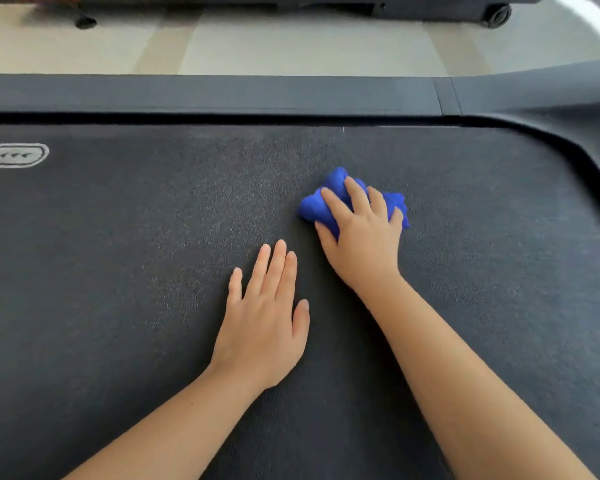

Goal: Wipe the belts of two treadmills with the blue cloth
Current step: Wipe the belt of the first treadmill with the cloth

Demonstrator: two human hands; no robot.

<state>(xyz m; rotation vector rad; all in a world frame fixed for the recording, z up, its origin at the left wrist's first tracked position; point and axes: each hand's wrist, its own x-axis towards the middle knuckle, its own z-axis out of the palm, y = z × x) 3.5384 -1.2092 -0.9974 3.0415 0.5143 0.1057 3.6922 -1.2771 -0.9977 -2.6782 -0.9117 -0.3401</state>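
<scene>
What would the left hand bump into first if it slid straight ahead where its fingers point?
The left hand would probably clip the blue cloth at its left edge, under the right hand; it could narrowly miss.

This is an exercise room, though whether in a gym or a home cannot be told. A dark, grainy treadmill belt (118, 271) fills most of the view, with a white rounded logo (14, 155) printed near its far left corner. A grey side rail (222, 93) runs along the belt's far edge. Beyond the rail lies a pale tiled floor (291, 46). At the top edge stands the dark base of another machine (430, 8) on small black wheels (498, 15).
</scene>
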